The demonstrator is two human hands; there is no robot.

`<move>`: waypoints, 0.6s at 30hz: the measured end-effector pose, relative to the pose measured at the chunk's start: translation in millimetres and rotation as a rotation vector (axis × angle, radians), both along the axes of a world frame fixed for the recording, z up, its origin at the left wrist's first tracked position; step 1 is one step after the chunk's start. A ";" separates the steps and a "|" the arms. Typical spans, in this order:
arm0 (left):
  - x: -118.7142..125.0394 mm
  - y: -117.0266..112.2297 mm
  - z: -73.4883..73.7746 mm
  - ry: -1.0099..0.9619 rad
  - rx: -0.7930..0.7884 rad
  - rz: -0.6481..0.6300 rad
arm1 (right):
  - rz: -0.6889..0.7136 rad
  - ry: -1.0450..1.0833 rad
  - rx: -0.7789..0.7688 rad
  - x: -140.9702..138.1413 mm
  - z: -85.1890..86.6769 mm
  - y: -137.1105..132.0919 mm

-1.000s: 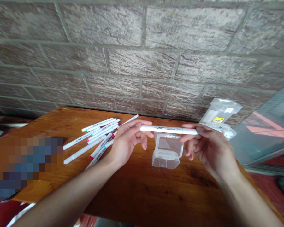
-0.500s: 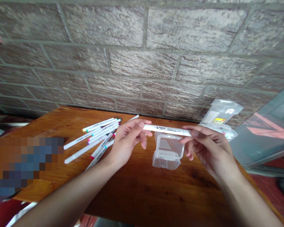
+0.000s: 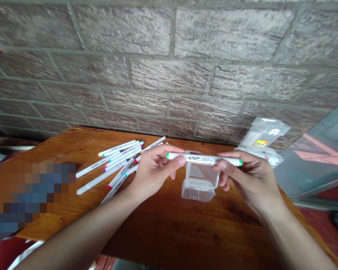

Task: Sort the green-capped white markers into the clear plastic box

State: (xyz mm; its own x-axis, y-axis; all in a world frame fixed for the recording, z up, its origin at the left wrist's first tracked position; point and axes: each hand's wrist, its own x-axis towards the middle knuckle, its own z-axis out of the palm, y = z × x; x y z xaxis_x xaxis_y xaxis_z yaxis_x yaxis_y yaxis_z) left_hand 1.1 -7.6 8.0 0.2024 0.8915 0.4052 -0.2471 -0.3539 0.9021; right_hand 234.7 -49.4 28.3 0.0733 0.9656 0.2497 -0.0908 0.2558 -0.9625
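A white marker (image 3: 204, 159) with a green tip at each end is held in the air by both hands. It is kept almost level, with its right end a little lower than its left end. The left hand (image 3: 154, 170) is closed on the left end: the thumb is pressed on the barrel from the near side and the fingers are curled around it from the far side. The right hand (image 3: 249, 176) is closed on the right end in a pinch of the thumb and the first fingers, while the other fingers are bent loosely below.

Under the marker, a clear plastic case (image 3: 198, 183) is seen on the wooden tabletop (image 3: 169, 225), not far from the far edge and between the two hands. Whether it is touched by the hands cannot be told.

A group of loose markers (image 3: 115, 161), white with coloured tips, is spread flat toward the far left part of the tabletop, just beside the left wrist. At the far right corner, a plastic package (image 3: 263, 138) with a yellow label is leaned against the brick wall (image 3: 169, 67), which runs along the far edge.
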 end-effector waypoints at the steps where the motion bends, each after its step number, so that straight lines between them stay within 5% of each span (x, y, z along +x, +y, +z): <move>1: 0.0 -0.5 0.1 0.011 0.007 0.006 | -0.004 0.001 0.003 -0.7 0.8 -0.6; 18: -0.8 2.4 -3.2 -0.165 -0.093 -0.036 | 0.058 -0.064 -0.009 -4.2 -2.4 -4.4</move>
State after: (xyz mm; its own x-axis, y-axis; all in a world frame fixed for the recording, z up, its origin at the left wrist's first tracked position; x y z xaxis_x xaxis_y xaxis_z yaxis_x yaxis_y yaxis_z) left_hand 0.3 -5.2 4.8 0.1720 0.9202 0.3516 -0.4054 -0.2592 0.8766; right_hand 230.6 -53.9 25.9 0.0014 0.9698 0.2437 -0.0439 0.2435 -0.9689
